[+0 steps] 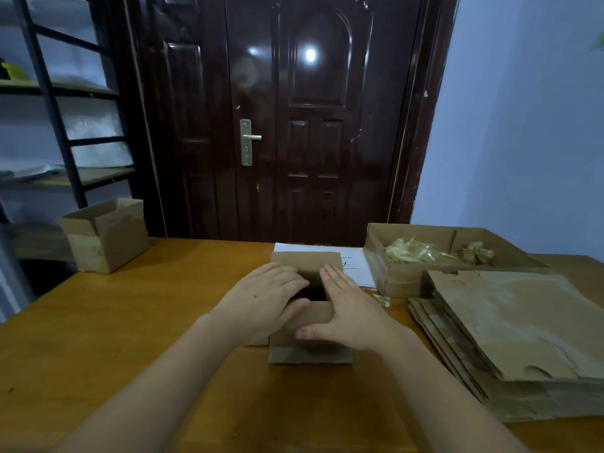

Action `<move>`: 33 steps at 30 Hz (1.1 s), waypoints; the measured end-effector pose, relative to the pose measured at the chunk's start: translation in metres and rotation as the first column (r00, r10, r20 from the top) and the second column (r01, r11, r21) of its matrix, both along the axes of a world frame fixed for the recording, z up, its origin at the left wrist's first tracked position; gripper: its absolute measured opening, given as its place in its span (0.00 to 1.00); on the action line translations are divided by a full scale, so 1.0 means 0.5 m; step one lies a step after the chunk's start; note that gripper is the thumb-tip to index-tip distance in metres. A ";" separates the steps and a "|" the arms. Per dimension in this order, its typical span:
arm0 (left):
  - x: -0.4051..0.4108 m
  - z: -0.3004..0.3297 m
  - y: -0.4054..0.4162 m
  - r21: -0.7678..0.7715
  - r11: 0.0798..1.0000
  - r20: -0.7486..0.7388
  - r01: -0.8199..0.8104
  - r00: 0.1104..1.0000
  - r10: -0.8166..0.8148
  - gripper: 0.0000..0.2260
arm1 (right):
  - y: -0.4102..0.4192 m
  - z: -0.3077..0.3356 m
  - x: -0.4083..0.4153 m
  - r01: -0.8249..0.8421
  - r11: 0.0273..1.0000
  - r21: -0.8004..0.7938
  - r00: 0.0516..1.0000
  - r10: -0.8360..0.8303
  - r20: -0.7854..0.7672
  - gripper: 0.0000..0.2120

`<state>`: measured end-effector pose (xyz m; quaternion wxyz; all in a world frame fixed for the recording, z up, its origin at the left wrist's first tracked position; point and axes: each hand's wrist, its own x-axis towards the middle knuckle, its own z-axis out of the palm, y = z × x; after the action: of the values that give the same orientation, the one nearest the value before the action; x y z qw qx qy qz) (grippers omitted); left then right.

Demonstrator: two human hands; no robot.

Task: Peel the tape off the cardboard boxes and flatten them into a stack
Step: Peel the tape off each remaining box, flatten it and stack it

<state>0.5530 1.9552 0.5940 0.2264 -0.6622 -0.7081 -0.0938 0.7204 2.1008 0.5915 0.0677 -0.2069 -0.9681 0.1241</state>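
A small open cardboard box stands on the wooden table in front of me, its dark inside showing between my hands. My left hand lies on the box's left side with its fingers bent over the rim into the opening. My right hand rests flat against the right side, fingers straight and thumb across the near wall. To the right lies a stack of flattened boxes. Another open box sits at the table's far left corner.
A shallow cardboard tray at the back right holds crumpled peeled tape. A white paper sheet lies behind the small box. A dark door stands behind the table, and a metal shelf rack is at the left.
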 end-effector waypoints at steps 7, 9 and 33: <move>-0.004 0.019 -0.017 0.195 0.927 0.109 -0.320 0.946 0.304 0.16 | 0.006 -0.008 -0.001 0.011 1.000 -0.004 1.000 -0.011 -0.024 0.66; -0.004 0.009 -0.007 0.084 0.892 0.166 -0.443 0.889 0.426 0.16 | 0.007 -0.007 -0.003 0.004 1.000 -0.004 1.000 -0.004 -0.018 0.65; -0.021 -0.049 0.060 -0.173 0.932 0.510 -0.318 0.781 0.361 0.29 | 0.006 0.023 -0.012 -0.140 0.968 0.206 0.987 0.121 0.106 0.50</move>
<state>0.5426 1.9851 0.5693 0.0077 -0.4797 -0.8533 -0.2045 0.7146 2.1038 0.6028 0.0363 -0.1398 -0.9894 0.0142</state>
